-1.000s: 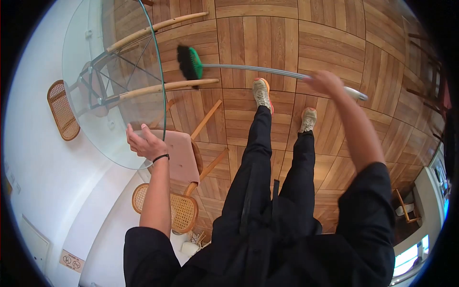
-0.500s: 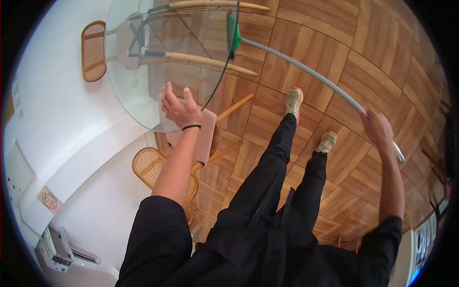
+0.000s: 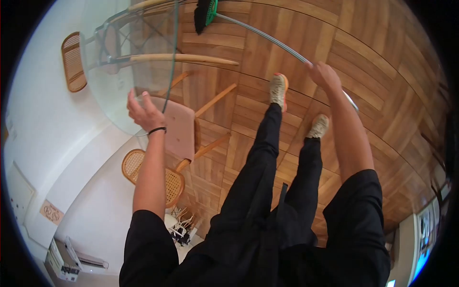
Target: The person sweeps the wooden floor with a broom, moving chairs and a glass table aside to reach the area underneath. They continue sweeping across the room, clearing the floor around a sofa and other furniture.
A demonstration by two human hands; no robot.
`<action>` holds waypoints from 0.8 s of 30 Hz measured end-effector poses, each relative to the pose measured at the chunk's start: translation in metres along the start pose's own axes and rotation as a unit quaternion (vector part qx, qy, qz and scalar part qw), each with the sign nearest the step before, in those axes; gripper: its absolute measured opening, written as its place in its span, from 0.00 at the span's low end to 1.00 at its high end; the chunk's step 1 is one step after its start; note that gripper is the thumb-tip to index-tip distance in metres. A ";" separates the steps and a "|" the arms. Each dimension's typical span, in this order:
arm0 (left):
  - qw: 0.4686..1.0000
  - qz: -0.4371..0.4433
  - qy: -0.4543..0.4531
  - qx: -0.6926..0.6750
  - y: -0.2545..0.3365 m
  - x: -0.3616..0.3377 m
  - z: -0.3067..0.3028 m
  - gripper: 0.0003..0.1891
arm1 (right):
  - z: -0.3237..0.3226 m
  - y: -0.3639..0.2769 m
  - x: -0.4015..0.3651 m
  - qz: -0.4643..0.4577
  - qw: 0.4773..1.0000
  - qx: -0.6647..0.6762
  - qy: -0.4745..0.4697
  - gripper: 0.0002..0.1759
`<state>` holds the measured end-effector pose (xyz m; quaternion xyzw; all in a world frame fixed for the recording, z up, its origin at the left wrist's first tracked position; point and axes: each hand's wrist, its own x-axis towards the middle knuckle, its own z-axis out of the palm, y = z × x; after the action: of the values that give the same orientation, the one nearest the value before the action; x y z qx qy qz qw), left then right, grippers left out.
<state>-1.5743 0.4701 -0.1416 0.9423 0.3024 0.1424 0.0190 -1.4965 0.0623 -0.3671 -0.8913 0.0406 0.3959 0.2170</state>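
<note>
My right hand [image 3: 326, 76] is wrapped round the silver handle of a broom [image 3: 272, 38]. The broom's green head [image 3: 211, 12] with its black bristles [image 3: 202, 16] is down on the floor at the top of the view. My left hand [image 3: 145, 111] overlaps the near rim of a round glass tabletop [image 3: 107, 103], its thumb and fingers apart and nothing between them. A black band circles that wrist. Under and beside the glass is a chair with a pink seat [image 3: 174, 126] and a cane back [image 3: 174, 186].
Pale wooden legs [image 3: 191, 58] of a second chair show below the glass, its cane back [image 3: 72, 62] on the far side. A white wall [image 3: 36, 105] runs along the left. My shoes [image 3: 277, 91] stand on the parquet floor [image 3: 296, 28].
The broom head has swung up and left, clear of the glass edge in view. My right hand has moved leftward and up with the handle; my left hand has shifted left.
</note>
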 end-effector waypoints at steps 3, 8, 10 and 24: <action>1.000 -0.012 -0.009 0.005 0.006 -0.003 -0.002 0.25 | -0.032 0.133 -0.073 0.030 0.998 -0.045 -0.025 0.33; 1.000 0.021 -0.006 0.016 -0.001 -0.001 -0.002 0.25 | -0.169 0.248 -0.249 0.165 0.984 -0.056 -0.024 0.29; 0.999 0.015 -0.011 0.026 0.001 -0.001 -0.003 0.25 | -0.223 0.243 -0.306 0.188 0.977 -0.099 -0.035 0.26; 0.972 0.166 -0.029 -0.164 0.120 0.122 0.028 0.24 | -0.191 -0.015 -0.224 0.206 0.816 0.488 -0.230 0.30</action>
<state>-1.4035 0.4437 -0.1222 0.9670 0.1137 0.1644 0.1582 -1.5144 -0.0269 -0.0864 -0.5218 0.3604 0.5533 0.5401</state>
